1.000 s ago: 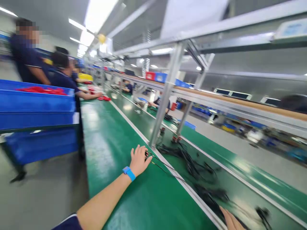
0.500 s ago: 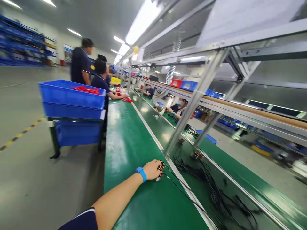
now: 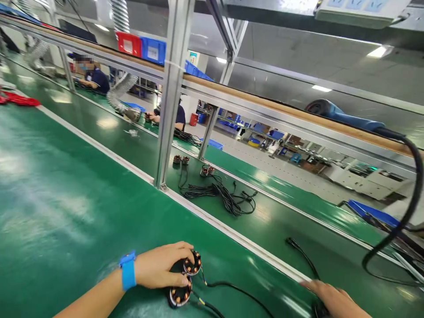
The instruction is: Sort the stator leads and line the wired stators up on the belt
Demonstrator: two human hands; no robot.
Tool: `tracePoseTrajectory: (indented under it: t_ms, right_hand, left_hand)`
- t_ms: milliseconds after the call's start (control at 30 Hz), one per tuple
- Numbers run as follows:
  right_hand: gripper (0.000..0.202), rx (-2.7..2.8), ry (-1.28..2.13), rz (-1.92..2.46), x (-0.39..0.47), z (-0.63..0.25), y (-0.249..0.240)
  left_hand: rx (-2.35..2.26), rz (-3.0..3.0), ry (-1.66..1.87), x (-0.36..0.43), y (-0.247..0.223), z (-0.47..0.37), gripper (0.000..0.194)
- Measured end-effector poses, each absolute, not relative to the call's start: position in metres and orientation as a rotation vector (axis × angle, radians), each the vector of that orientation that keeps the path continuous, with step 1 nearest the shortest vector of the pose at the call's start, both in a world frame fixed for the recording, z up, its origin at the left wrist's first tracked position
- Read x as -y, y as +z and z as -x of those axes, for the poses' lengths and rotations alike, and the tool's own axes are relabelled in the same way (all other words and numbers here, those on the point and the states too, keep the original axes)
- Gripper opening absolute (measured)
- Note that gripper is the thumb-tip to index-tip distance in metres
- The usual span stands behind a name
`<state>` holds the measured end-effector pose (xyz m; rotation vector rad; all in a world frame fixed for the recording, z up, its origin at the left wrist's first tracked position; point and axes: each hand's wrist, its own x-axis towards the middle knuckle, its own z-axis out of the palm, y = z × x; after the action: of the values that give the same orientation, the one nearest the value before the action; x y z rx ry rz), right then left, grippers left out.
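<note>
My left hand [image 3: 165,267], with a blue wristband [image 3: 127,270], is closed on two round motor stators with copper windings. The upper stator [image 3: 192,263] sits under my fingertips and the lower stator [image 3: 180,291] against my thumb, both low over the green bench. A thin black lead [image 3: 232,289] runs right from the stators. At the bottom right edge my right hand [image 3: 333,300] is closed over a black cable [image 3: 308,258]. The cable's plug end [image 3: 291,241] lies across the rail. Part of my right hand is cut off by the frame.
Beyond the white rail [image 3: 232,232] lie a coil of black cable [image 3: 218,194] and several stators [image 3: 207,170]. A metal post [image 3: 170,101] rises from the rail. A blue corded tool [image 3: 344,117] rests on the shelf. Co-workers [image 3: 96,79] sit across the line.
My view has swung right and down. My right hand has come into view at the black cable. My left hand still holds the stators, now nearer to me on the bench.
</note>
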<state>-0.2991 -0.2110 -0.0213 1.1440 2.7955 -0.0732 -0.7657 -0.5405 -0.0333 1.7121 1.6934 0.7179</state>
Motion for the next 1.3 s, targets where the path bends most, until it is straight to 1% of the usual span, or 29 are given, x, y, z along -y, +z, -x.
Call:
tracePoseTrajectory:
  t_ms: [33, 100, 133, 233, 333, 433, 500, 567, 667, 733, 900, 1067, 1133, 1300]
  right_hand:
    - [0.069, -2.766, -0.179, -1.116, 0.216, 0.319, -0.012]
    - [0.054, -2.845, -0.301, -1.062, 0.226, 0.376, 0.003]
    - [0.052, -2.867, -0.305, -1.073, 0.23, 0.409, 0.008]
    - [0.06, -2.866, -0.282, -1.267, 0.236, 0.506, 0.007]
    - [0.075, -2.882, -0.263, -1.418, 0.227, 0.581, -0.007]
    - [0.087, -2.847, -0.277, -1.562, 0.209, 0.627, -0.023]
    - [0.088, -2.803, -0.305, -1.631, 0.198, 0.644, -0.031]
    - [0.076, -2.784, -0.321, -1.668, 0.191, 0.652, -0.037]
    - [0.051, -2.789, -0.357, -1.705, 0.182, 0.651, -0.039]
    - [0.044, -2.787, -0.403, -1.749, 0.178, 0.644, -0.034]
    - [0.047, -2.854, -0.49, -1.8, 0.169, 0.622, -0.014]
    - [0.044, -2.889, -0.434, -1.677, 0.171, 0.601, -0.005]
    - [0.043, -2.878, -0.379, -1.598, 0.177, 0.594, -0.011]
    - [0.052, -2.9, -0.219, -1.475, 0.194, 0.583, -0.049]
  left_hand:
    - [-1.694, -1.686, 0.767, 0.539, -0.034, 0.768, 0.04]
    - [-1.767, -1.594, 0.905, 0.532, -0.04, 0.776, 0.047]
    - [-1.819, -1.542, 0.968, 0.527, -0.045, 0.781, 0.049]
    - [-1.936, -1.473, 1.046, 0.511, -0.062, 0.787, 0.053]
    - [-2.004, -1.48, 1.087, 0.501, -0.078, 0.782, 0.05]
    - [-2.044, -1.5, 1.11, 0.5, -0.09, 0.776, 0.048]
    - [-2.086, -1.504, 1.131, 0.496, -0.093, 0.779, 0.049]
    - [-2.142, -1.507, 1.154, 0.484, -0.091, 0.788, 0.051]
    - [-2.204, -1.54, 1.153, 0.446, -0.078, 0.817, 0.053]
    - [-2.248, -1.561, 1.127, 0.409, -0.069, 0.841, 0.051]
    - [-2.439, -1.537, 0.973, 0.319, -0.062, 0.885, 0.045]
    - [-2.56, -1.55, 0.76, 0.262, -0.062, 0.894, 0.044]
    - [-2.613, -1.573, 0.684, 0.243, -0.056, 0.893, 0.047]
    - [-2.647, -1.77, 0.488, 0.189, -0.029, 0.881, 0.048]
